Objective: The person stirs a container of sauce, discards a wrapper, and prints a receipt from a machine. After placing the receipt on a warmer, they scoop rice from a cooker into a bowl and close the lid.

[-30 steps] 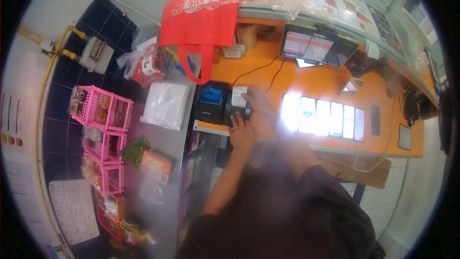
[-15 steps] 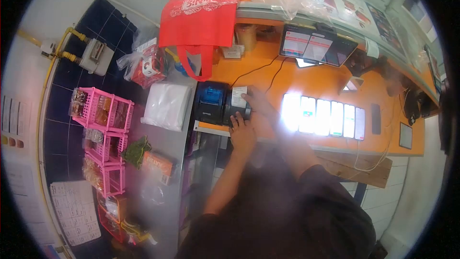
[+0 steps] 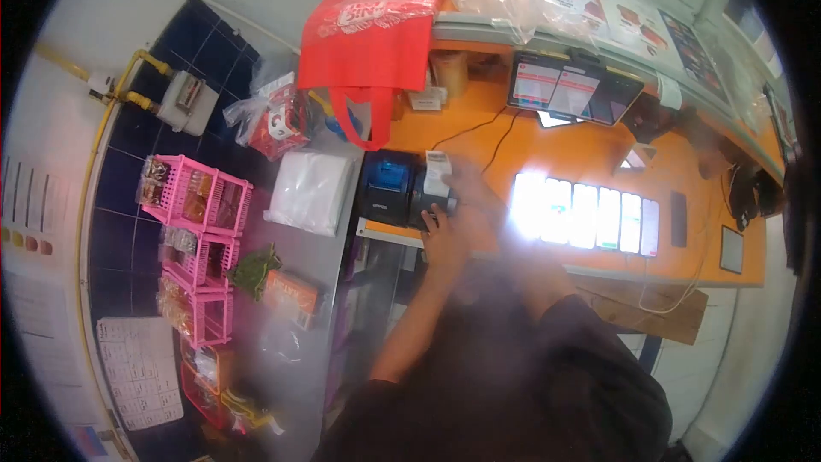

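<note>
Two black receipt printers stand side by side at the left end of the orange counter: one with a blue-lit top, the other just right of it. A white printed receipt sticks up from the right printer. My right hand is at the receipt's right edge, its fingers closed on the paper; it is somewhat blurred. My left hand rests against the front of that same printer with its fingers apart, holding nothing.
Several lit phones lie in a row on the counter, with a tablet behind. A red bag hangs above the printers. Left, a metal worktop carries white plastic bags, pink baskets and an orange box.
The view has shifted slightly, moving everything a little right and down. The receipt stands slightly higher over the printer. Both hands stay at the right printer.
</note>
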`<state>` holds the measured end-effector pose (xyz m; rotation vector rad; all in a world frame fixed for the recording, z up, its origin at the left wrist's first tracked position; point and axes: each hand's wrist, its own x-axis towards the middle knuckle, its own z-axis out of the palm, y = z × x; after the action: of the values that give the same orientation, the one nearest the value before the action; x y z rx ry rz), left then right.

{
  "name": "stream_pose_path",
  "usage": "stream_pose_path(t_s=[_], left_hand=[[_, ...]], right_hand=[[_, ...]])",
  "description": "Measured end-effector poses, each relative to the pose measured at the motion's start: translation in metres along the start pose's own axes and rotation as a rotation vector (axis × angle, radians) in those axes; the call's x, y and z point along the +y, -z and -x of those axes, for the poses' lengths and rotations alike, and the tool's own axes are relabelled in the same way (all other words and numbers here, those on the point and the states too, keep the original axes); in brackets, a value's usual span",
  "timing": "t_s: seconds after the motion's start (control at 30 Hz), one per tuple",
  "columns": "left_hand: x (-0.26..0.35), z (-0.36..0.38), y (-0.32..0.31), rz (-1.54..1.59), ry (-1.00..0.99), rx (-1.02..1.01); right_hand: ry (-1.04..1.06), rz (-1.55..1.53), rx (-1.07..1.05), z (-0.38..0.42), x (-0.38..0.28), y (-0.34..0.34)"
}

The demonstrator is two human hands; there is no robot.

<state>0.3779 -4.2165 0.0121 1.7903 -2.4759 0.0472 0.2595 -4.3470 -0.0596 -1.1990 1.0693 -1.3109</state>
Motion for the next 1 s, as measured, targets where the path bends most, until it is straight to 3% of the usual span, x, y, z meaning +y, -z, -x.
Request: stream_pose_path(t_s=[0.03,0.17,0.23,0.3,0.33,0.4,0.47,0.5,0.57,0.6,0.63,0.67,0.7,0.73,0.8,0.83,0.9,0.93,1.0], left_hand=[[0.0,0.0,0.0,-0.016,-0.015,-0.005],[0.003,0.001,0.003,-0.03,-0.063,0.027],[0.006,-0.001,0.0,-0.008,-0.022,0.109],[0.004,-0.001,-0.005,-0.038,-0.044,0.068],[0.004,-0.001,-0.009,-0.06,-0.05,0.026],[-0.004,0.004,-0.05,-0.134,-0.091,0.034],[-0.009,-0.009,-0.058,-0.218,-0.078,0.049],[-0.005,-0.013,-0.052,-0.161,-0.085,0.084],[0.001,0.001,-0.042,-0.06,-0.06,0.131],[-0.004,0.003,-0.034,-0.029,-0.039,0.174],[-0.018,0.003,-0.023,-0.019,-0.02,0.228],[-0.025,-0.002,0.006,0.423,0.182,-0.069],[-0.022,0.013,0.037,0.953,0.443,-0.097],[-0.018,0.03,0.062,0.938,0.526,-0.061],[-0.011,0.069,0.089,1.528,0.738,0.107],[-0.01,0.095,0.086,1.526,0.782,0.165],[-0.001,0.15,0.087,1.282,0.535,0.315],[-0.002,0.175,0.091,1.282,0.567,0.36],[-0.002,0.23,0.113,1.125,0.613,0.292]], right_hand=[[0.011,-0.006,-0.006,-0.004,0.0,-0.003],[-0.155,0.137,-0.122,0.016,-0.112,-0.028],[-0.226,0.232,-0.161,0.03,-0.128,-0.028],[-0.012,0.666,-0.274,0.047,-0.13,-0.023],[0.001,0.672,-0.282,0.059,-0.128,-0.019],[0.293,0.501,-0.064,0.09,-0.121,-0.008],[0.301,0.455,-0.228,0.093,-0.14,0.006],[0.273,0.412,-0.368,0.098,-0.156,0.012],[0.107,0.204,-0.317,0.125,-0.185,0.013],[-0.082,0.138,-0.354,0.134,-0.191,0.011],[-0.154,0.407,-0.403,0.136,-0.204,0.01],[-0.346,0.311,-0.448,0.137,-0.194,0.009],[-0.168,0.244,-0.334,0.149,-0.188,0.007],[-0.3,0.196,-0.337,0.156,-0.174,0.005],[-0.36,0.126,-0.454,0.169,-0.154,-0.006],[-0.368,0.186,-0.46,0.177,-0.171,-0.02],[-0.45,0.302,-0.492,0.193,-0.204,-0.054],[-0.438,0.32,-0.54,0.207,-0.194,-0.068],[-0.246,0.043,-0.488,0.238,-0.171,-0.104]])
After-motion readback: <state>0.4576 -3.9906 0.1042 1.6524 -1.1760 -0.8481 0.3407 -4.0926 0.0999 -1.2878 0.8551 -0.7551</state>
